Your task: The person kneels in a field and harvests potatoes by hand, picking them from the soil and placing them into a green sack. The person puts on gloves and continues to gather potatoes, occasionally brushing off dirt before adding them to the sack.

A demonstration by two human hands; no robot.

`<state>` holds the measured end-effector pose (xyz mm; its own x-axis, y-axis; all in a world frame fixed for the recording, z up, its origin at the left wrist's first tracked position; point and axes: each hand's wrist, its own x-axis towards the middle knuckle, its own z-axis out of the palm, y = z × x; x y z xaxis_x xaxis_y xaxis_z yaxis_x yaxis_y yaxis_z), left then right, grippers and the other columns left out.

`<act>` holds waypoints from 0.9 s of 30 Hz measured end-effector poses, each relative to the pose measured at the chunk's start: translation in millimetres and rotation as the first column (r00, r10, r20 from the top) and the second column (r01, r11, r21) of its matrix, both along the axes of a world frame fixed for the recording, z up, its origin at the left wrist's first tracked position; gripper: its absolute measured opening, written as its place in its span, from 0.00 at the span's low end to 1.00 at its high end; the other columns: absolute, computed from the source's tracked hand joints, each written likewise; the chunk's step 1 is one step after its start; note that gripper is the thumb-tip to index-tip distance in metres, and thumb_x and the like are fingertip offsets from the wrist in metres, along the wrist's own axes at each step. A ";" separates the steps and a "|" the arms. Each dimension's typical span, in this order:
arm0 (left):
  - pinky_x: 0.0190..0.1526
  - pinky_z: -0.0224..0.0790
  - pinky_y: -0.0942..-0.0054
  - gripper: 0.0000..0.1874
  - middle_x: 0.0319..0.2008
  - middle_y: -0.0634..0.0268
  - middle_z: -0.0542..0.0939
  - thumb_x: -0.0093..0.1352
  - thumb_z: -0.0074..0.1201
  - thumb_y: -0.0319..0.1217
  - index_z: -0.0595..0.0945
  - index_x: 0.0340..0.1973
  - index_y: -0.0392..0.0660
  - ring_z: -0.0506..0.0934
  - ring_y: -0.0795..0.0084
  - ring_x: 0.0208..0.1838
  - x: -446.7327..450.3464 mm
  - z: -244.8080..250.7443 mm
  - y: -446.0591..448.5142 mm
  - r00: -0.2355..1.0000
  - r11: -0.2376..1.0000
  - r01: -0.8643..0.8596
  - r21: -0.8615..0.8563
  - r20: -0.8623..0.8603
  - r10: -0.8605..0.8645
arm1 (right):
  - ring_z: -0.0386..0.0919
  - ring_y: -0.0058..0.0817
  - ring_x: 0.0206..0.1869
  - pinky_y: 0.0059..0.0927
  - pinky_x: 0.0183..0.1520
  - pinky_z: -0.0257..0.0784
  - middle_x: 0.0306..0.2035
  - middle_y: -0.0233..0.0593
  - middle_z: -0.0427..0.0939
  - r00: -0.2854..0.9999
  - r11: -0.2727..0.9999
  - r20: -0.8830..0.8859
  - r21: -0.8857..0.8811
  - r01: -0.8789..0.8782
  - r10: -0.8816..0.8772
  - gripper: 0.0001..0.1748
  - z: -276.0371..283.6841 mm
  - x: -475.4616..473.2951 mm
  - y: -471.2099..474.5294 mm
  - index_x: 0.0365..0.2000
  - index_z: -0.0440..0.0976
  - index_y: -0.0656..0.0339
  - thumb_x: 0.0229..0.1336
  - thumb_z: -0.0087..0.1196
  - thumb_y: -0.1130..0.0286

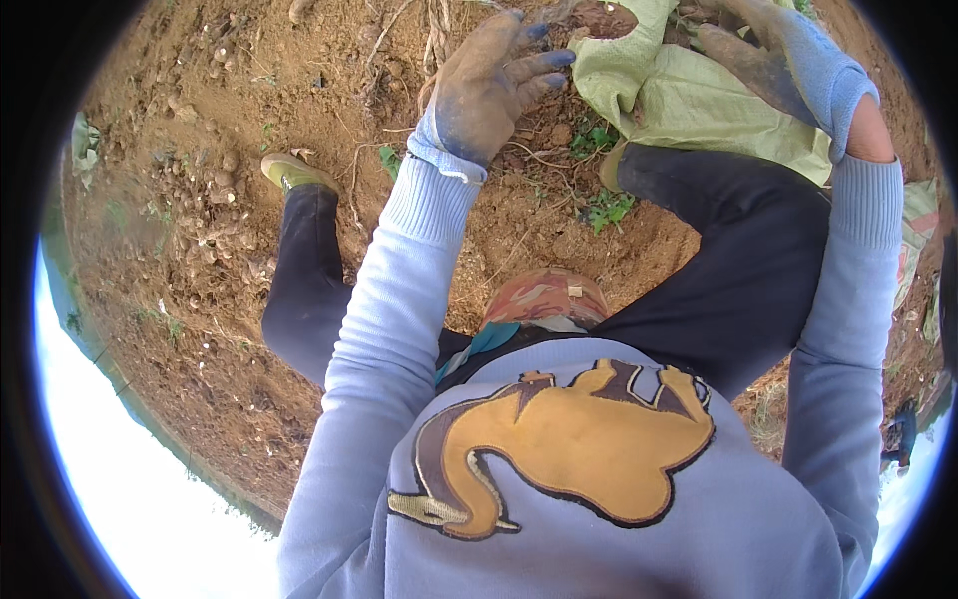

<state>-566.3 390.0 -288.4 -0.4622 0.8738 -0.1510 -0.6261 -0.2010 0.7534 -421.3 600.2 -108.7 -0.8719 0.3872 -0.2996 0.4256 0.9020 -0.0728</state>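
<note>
My left hand [490, 90], in a soil-stained blue work glove, hangs over the ground with its fingers apart. Its fingertips are close to the left edge of a pale green woven sack [733, 105], and nothing shows in its grasp. On the other side, my right hand [778, 67] wears a matching dirty glove above the sack's upper right part. Its thumb stands away from the fingers, whose tips run to the picture's top edge. A reddish-brown patch [606, 21] shows beside a fold of the sack; I cannot tell if it is soil or a tuber.
A camouflage-patterned round pad [550, 292] lies between my legs. Small green weeds [608, 210] and dry stems [438, 37] dot the reddish soil. Brown tuber-like lumps [224, 180] are strewn at the left. Another printed sack [914, 232] lies at the far right.
</note>
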 end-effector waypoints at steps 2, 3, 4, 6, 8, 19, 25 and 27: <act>0.72 0.62 0.46 0.39 0.71 0.44 0.65 0.79 0.45 0.54 0.61 0.72 0.34 0.68 0.40 0.72 9.2 21.8 -3.9 0.944 0.991 -0.136 0.004 0.303 0.128 | 0.84 0.42 0.48 0.39 0.52 0.77 0.46 0.42 0.86 0.999 1.000 0.045 0.024 0.015 -0.016 0.15 4.1 -7.5 6.9 0.48 0.81 0.55 0.66 0.57 0.60; 0.72 0.61 0.45 0.41 0.70 0.43 0.66 0.78 0.45 0.55 0.60 0.72 0.33 0.67 0.39 0.72 14.5 32.2 -9.6 0.858 0.973 -0.220 -0.066 0.461 0.225 | 0.83 0.39 0.48 0.37 0.52 0.77 0.46 0.41 0.85 1.000 0.998 -0.021 -0.057 0.003 -0.004 0.17 1.1 -13.9 8.3 0.51 0.80 0.57 0.67 0.57 0.59; 0.75 0.57 0.42 0.43 0.71 0.40 0.65 0.78 0.42 0.58 0.59 0.73 0.32 0.63 0.37 0.75 20.6 41.6 -16.3 0.831 0.970 -0.238 -0.054 0.505 0.232 | 0.83 0.36 0.47 0.35 0.51 0.77 0.46 0.40 0.85 0.996 0.990 -0.085 -0.138 -0.017 0.005 0.20 0.4 -16.2 8.5 0.53 0.78 0.58 0.68 0.57 0.58; 0.75 0.56 0.41 0.43 0.72 0.40 0.64 0.79 0.39 0.59 0.59 0.73 0.33 0.61 0.37 0.76 31.6 55.7 -27.0 0.857 0.975 -0.202 0.094 0.498 0.130 | 0.80 0.25 0.46 0.28 0.50 0.77 0.46 0.37 0.83 0.935 0.890 -0.355 -0.423 -0.170 0.009 0.28 -13.2 -25.7 -0.8 0.62 0.73 0.62 0.71 0.59 0.55; 0.73 0.59 0.44 0.47 0.72 0.42 0.64 0.76 0.43 0.63 0.56 0.75 0.37 0.66 0.42 0.73 42.4 65.4 -36.3 0.878 0.975 -0.187 0.121 0.466 0.111 | 0.80 0.23 0.46 0.27 0.50 0.78 0.45 0.36 0.83 0.942 0.808 -0.331 -0.570 -0.149 -0.060 0.27 -34.5 -33.2 -22.5 0.60 0.75 0.63 0.71 0.58 0.54; 0.76 0.53 0.48 0.36 0.73 0.47 0.63 0.81 0.37 0.55 0.64 0.72 0.39 0.64 0.46 0.74 71.1 96.8 -93.3 0.917 0.911 -0.204 0.358 0.395 0.050 | 0.70 0.14 0.26 0.23 0.28 0.68 0.22 0.25 0.76 0.734 0.558 -0.356 -0.829 0.039 -0.579 0.24 -88.8 -54.5 -128.1 0.31 0.81 0.62 0.70 0.56 0.49; 0.76 0.51 0.47 0.37 0.75 0.49 0.63 0.81 0.34 0.56 0.65 0.73 0.40 0.61 0.45 0.77 69.0 93.4 -112.9 0.862 0.819 -0.269 0.507 0.506 -0.031 | 0.72 0.14 0.30 0.20 0.33 0.71 0.29 0.26 0.79 0.718 0.422 -0.350 -0.903 -0.086 -0.602 0.22 -51.4 -55.1 -137.9 0.44 0.83 0.63 0.69 0.59 0.51; 0.76 0.51 0.46 0.37 0.75 0.49 0.64 0.81 0.34 0.56 0.64 0.73 0.40 0.62 0.44 0.77 61.3 91.1 -118.7 0.779 0.685 -0.348 0.640 0.604 -0.168 | 0.75 0.14 0.34 0.20 0.37 0.73 0.33 0.29 0.81 0.609 0.211 -0.360 -0.929 -0.304 -0.707 0.22 -40.3 -47.9 -151.8 0.49 0.81 0.65 0.70 0.60 0.55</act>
<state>-504.9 271.4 -197.4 -0.5855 0.7835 0.2082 -0.8107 -0.5662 -0.1491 -469.3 448.4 -148.9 -0.8685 0.4953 -0.0202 -0.0684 -0.1599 -0.9848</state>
